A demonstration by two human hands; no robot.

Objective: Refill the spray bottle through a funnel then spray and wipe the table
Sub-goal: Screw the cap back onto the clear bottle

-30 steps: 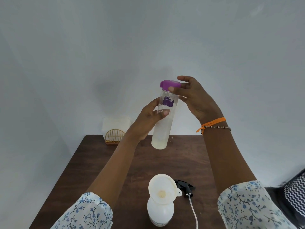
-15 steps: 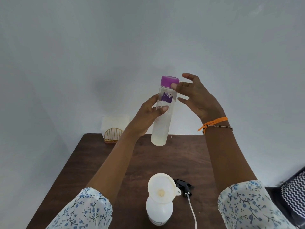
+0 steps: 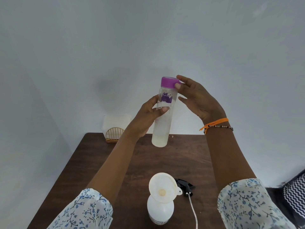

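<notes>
My left hand (image 3: 145, 118) grips the middle of a clear water bottle (image 3: 162, 126) held upright in the air above the table, with pale liquid in its lower part. My right hand (image 3: 196, 100) has thumb and fingertips on the bottle's purple cap (image 3: 168, 82). Below, near the table's front edge, a white spray bottle (image 3: 160, 212) stands with a white funnel (image 3: 162, 187) seated in its neck. The black spray head (image 3: 184, 186) with its white dip tube lies on the table just right of the funnel.
The dark wooden table (image 3: 181, 162) stands against a pale wall. A gold wire holder with white napkins (image 3: 114, 128) sits at the back left corner. A zigzag-patterned cloth (image 3: 295, 195) shows at the right edge.
The bottle has tipped closer to upright. My right fingers have shifted around the purple cap, from a loose touch to a grip with the thumb on its side.
</notes>
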